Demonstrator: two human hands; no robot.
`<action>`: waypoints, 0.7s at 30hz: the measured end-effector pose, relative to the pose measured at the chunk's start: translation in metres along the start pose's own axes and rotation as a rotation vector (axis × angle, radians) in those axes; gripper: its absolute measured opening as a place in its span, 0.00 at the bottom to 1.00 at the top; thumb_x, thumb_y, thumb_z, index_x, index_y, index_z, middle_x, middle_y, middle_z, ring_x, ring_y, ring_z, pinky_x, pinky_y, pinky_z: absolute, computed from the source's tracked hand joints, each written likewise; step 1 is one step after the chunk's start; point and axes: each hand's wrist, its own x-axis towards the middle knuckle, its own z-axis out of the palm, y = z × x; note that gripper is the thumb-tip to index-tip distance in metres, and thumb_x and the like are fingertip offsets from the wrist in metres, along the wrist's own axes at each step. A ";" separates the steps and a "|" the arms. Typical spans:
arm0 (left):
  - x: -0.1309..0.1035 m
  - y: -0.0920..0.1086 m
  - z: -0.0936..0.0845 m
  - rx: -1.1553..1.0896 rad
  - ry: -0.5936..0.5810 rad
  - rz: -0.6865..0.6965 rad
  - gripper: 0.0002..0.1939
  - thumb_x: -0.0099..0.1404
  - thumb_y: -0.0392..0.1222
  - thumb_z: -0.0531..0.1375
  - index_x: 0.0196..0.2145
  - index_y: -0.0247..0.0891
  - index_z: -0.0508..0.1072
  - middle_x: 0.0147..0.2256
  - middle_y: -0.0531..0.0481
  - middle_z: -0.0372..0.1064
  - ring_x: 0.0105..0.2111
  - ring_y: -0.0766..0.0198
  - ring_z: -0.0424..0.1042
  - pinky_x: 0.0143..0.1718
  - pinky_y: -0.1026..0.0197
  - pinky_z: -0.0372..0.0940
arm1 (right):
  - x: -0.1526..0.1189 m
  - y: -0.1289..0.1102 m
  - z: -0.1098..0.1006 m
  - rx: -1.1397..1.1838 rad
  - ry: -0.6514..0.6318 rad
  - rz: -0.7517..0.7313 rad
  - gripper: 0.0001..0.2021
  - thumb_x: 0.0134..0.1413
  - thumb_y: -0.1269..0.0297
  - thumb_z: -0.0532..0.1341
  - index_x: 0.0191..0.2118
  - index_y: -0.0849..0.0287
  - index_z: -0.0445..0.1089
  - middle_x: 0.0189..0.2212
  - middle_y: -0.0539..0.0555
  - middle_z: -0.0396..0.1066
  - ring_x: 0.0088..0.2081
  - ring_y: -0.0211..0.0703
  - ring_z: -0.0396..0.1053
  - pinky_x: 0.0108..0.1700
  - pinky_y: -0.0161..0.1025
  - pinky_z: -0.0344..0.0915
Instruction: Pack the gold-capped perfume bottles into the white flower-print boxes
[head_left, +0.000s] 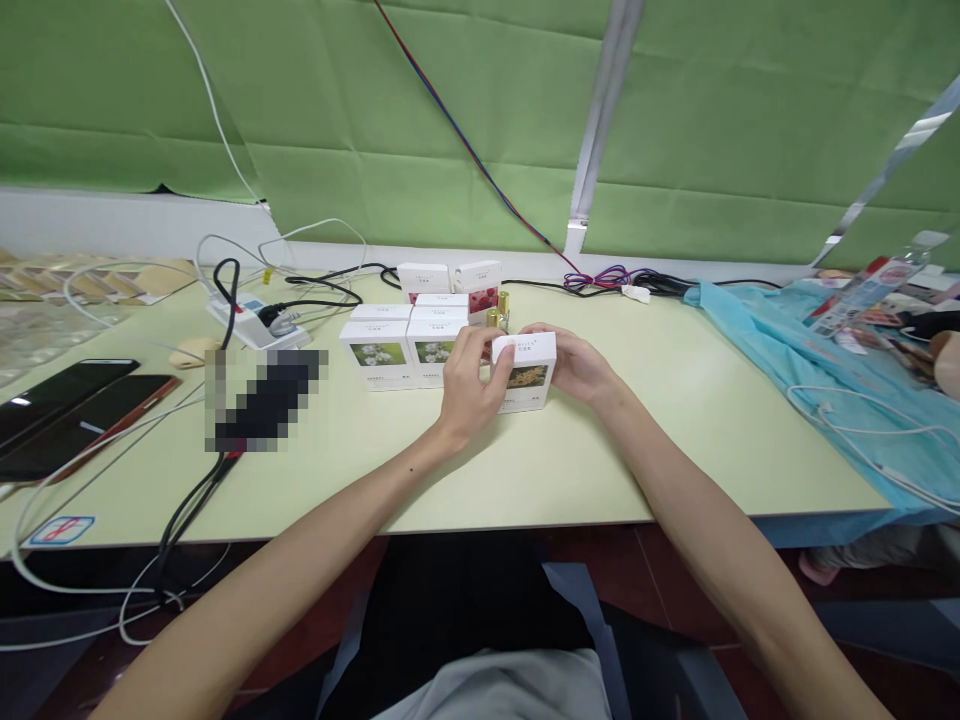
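Observation:
A small white box (530, 394) with a yellow-flower picture stands upright at the middle of the table, between my two hands. My left hand (471, 382) grips its left side, the thumb across the front near the top. Curled around the right side and back is my right hand (576, 364), its fingertips hidden behind the box. Gold-capped small bottles (503, 303) stand just behind. To the left sit white-flower boxes (376, 356) in a close group, and behind them are boxes with red pictures (484, 300).
At left are a white power strip (259, 322), a blurred-out dark object (266, 400) and dark phones (82, 425) among cables. A bundle of wires (600, 282) runs along the back edge. Blue sheeting (817, 400) covers the right end, with a plastic bottle (862, 290) on it.

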 end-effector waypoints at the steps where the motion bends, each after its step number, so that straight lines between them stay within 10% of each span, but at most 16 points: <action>1: 0.000 0.000 0.000 0.002 -0.003 -0.006 0.09 0.74 0.46 0.56 0.43 0.40 0.71 0.40 0.46 0.72 0.40 0.61 0.72 0.40 0.57 0.72 | 0.000 0.000 0.001 0.003 -0.003 -0.005 0.10 0.44 0.61 0.68 0.35 0.57 0.77 0.32 0.50 0.76 0.35 0.42 0.71 0.38 0.37 0.65; 21: 0.000 -0.002 0.000 -0.002 -0.040 -0.031 0.08 0.74 0.46 0.55 0.42 0.40 0.69 0.39 0.47 0.71 0.39 0.61 0.71 0.39 0.58 0.70 | 0.004 0.001 -0.001 0.031 0.036 0.066 0.15 0.54 0.48 0.67 0.35 0.55 0.75 0.33 0.50 0.77 0.37 0.45 0.73 0.39 0.39 0.67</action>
